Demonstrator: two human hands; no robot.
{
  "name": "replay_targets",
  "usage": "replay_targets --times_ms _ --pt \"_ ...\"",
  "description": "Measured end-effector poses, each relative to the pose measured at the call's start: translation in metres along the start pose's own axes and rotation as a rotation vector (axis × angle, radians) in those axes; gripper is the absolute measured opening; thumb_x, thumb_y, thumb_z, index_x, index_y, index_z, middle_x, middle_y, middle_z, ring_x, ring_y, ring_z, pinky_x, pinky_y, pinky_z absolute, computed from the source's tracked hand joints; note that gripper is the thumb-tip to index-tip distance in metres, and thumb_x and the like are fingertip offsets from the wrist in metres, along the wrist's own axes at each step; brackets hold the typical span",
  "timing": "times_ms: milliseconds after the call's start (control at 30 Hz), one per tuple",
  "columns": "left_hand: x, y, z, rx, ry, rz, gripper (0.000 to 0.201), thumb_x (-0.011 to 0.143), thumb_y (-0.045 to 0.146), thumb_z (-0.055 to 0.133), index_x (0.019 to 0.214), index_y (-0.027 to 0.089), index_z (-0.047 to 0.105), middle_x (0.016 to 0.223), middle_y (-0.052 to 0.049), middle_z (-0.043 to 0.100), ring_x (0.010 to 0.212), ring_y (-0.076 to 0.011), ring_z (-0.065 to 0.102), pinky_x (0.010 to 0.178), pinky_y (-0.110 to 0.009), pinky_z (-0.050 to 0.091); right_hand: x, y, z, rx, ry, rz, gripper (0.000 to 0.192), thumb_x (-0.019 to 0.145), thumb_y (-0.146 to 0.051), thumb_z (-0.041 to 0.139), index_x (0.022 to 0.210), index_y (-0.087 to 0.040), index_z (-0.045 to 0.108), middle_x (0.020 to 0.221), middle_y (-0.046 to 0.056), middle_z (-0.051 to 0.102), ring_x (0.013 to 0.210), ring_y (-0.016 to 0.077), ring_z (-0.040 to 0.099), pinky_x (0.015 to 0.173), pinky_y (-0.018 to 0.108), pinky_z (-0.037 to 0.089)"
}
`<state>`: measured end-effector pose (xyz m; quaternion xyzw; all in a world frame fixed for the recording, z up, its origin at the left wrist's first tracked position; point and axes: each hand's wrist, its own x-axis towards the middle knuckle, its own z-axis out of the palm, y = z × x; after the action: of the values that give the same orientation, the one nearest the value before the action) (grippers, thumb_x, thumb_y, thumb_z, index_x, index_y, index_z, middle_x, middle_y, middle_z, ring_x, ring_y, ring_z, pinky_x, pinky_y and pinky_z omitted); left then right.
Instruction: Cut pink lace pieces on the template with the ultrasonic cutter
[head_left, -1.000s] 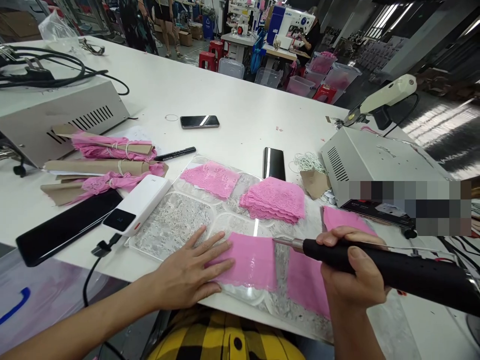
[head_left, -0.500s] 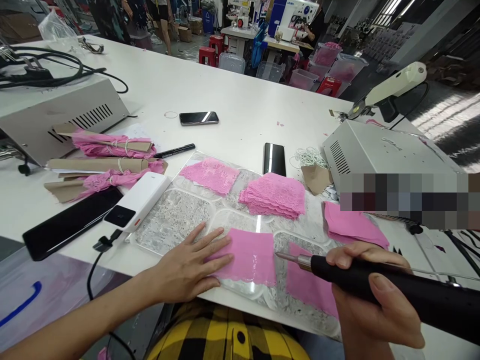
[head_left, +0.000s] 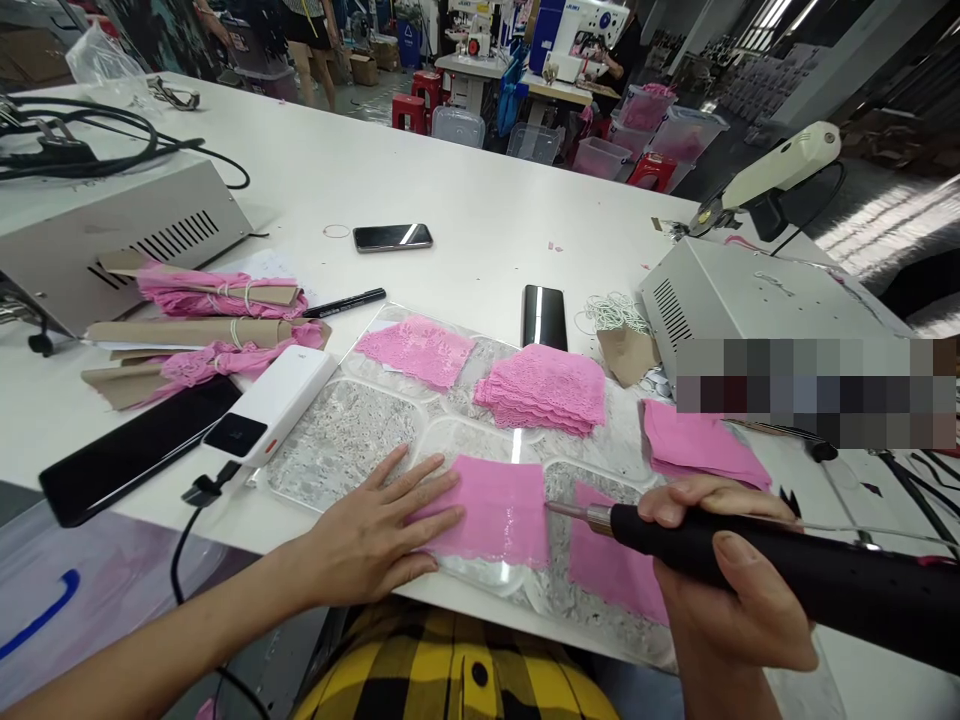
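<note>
1. Since the earlier frame: tip of the black hot-knife cutting tool (head_left: pixel 750 565) brought slightly left to the right edge of the near pink lace piece (head_left: pixel 499 510); left hand unmoved.
2. Left hand (head_left: pixel 375 540): open and flat, fingers spread, pressing on the left part of the near pink lace piece over the clear glass cutting plate (head_left: pixel 345 450).
3. Right hand (head_left: pixel 731 590): closed around the black handle of the cutting tool, thumb on top; metal tip pointing left, at the gap between the near lace piece and a second pink piece (head_left: pixel 611 570) lying just to its right.
4. Farther on the plate: single lace piece (head_left: pixel 415 350) at upper left, stack of cut lace pieces (head_left: pixel 544 390) at centre, plain pink stack (head_left: pixel 701 445) at right.
5. Left of the plate on the white table (head_left: pixel 465 200): white power bank (head_left: pixel 274 405), dark tablet (head_left: pixel 135 450), lace bundles wrapped in brown card (head_left: pixel 210 320), black marker (head_left: pixel 345 302).
6. Beyond the plate: two dark phones (head_left: pixel 392 237) (head_left: pixel 544 315), heap of rubber bands (head_left: pixel 611 312).
7. Grey metal control boxes at far left (head_left: pixel 112 240) and at right (head_left: pixel 750 300); cream handheld cutter (head_left: pixel 780 170) resting behind the right box.
</note>
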<state>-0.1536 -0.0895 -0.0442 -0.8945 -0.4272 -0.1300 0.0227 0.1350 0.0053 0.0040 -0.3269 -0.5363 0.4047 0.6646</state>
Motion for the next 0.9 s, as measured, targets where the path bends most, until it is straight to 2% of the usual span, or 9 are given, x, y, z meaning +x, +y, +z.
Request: replay_targets --times_ms 233,900 --pt "0.0 0.001 0.001 -0.023 0.002 -0.003 0.047 0.096 0.036 0.051 0.141 0.021 0.046 0.151 -0.009 0.04 0.148 -0.0293 0.016 0.121 -0.054 0.008 -0.012 -0.013 -0.008 -0.026 -0.006 0.064 0.014 0.068 -0.025 0.054 0.079 -0.019 0.059 0.073 0.0 0.057 0.058 0.0132 0.052 0.054 0.032 0.049" --pt "-0.001 0.002 0.0 -0.049 -0.001 -0.02 0.051 0.094 0.037 0.055 0.142 0.022 0.043 0.151 -0.01 0.04 0.147 -0.0284 0.019 0.121 -0.054 0.008 -0.02 -0.011 -0.012 -0.046 -0.036 0.08 0.012 0.069 -0.025 0.057 0.078 -0.019 0.058 0.073 0.001 0.058 0.059 0.0149 0.054 0.056 0.035 0.051"
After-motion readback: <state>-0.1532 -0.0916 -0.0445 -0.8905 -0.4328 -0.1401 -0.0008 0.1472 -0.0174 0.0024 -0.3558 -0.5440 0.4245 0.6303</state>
